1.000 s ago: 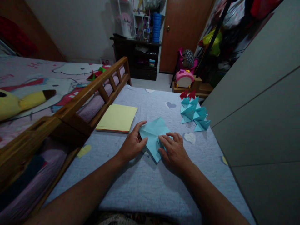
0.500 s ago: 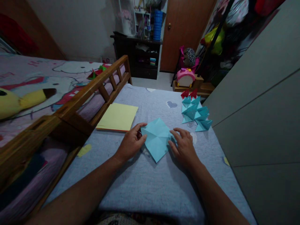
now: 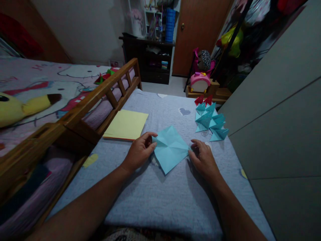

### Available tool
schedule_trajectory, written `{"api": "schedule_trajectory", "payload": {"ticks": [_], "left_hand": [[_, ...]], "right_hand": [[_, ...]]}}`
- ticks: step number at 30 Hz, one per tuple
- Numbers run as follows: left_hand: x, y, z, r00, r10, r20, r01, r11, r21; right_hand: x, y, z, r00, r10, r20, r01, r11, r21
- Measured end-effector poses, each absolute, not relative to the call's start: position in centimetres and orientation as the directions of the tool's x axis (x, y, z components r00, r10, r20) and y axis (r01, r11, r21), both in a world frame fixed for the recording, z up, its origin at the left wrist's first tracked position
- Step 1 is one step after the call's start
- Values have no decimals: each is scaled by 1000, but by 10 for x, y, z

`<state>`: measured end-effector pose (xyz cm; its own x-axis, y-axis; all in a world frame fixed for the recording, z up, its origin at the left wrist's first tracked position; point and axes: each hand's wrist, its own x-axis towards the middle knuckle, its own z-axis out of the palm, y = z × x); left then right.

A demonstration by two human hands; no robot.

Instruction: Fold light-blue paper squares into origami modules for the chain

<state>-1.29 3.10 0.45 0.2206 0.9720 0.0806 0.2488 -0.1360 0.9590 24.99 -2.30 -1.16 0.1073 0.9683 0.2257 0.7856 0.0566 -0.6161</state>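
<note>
A light blue square of paper (image 3: 170,149), creased across its middle, lies unfolded on the grey-blue bed sheet (image 3: 160,197). My left hand (image 3: 139,152) pinches the paper's left corner between thumb and fingers. At the right corner my right hand (image 3: 202,157) grips the paper with curled fingers. Both hands rest low on the sheet, one on each side of the paper.
A stack of yellow paper (image 3: 126,124) lies to the left, beside a wooden bed rail (image 3: 100,97). Several folded blue and red paper pieces (image 3: 210,119) sit at the right, near a grey cupboard (image 3: 281,110). A yellow plush toy (image 3: 22,107) lies on the neighbouring bed.
My right hand slid off the paper's top to its right corner, and the paper opened out from a folded shape into a flat square. My left hand stayed at the left corner.
</note>
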Motion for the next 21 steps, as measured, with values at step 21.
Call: {"api": "schedule_trajectory", "payload": {"ticks": [21], "left_hand": [[-12, 24, 12, 297, 923, 244, 291, -331, 898]], "right_hand": [[238, -27, 3, 95, 936, 340, 510, 247, -824]]}}
